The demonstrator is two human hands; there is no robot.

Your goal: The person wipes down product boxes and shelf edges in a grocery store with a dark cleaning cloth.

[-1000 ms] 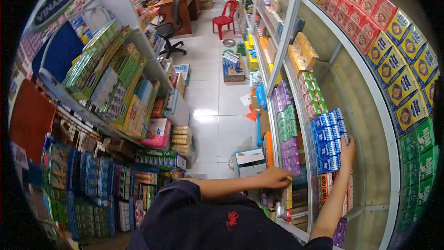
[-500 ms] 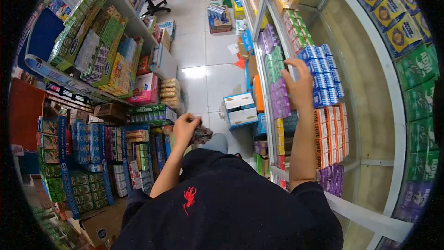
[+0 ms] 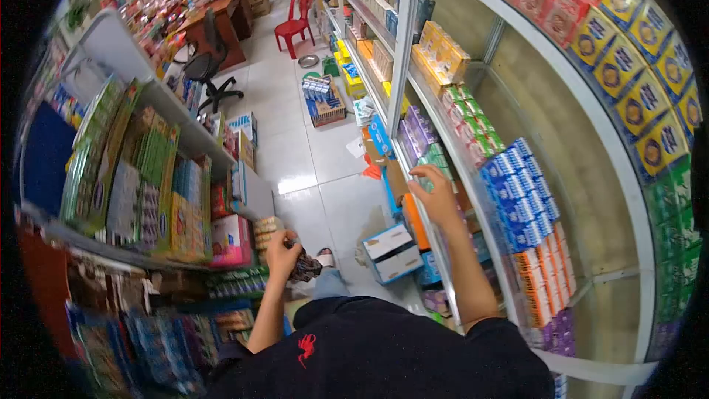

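Observation:
My left hand (image 3: 281,257) is closed around a dark, crumpled cloth (image 3: 306,266), which hangs from the fingers above my foot. On the other side, my right hand (image 3: 441,203) is raised beside the front edge of the glass-sided shelf (image 3: 473,199), its curved fingers apart and nothing in them. To the right of that hand, blue-and-white drink packs (image 3: 521,192) are stacked on the shelf. Orange-and-white packs (image 3: 545,273) stand nearer to me, and red-and-green packs (image 3: 473,125) farther along.
A white-and-blue carton (image 3: 391,251) sits on the tiled floor by the shelf base. Farther up the aisle are a box of packs (image 3: 323,100), a red chair (image 3: 295,26) and a black office chair (image 3: 210,66). Shelves of milk packs (image 3: 140,177) line the left side.
The view has tilted up and shows more of the room. My right hand has moved away from the blue packs, toward the shelf's front edge. My left hand keeps the cloth.

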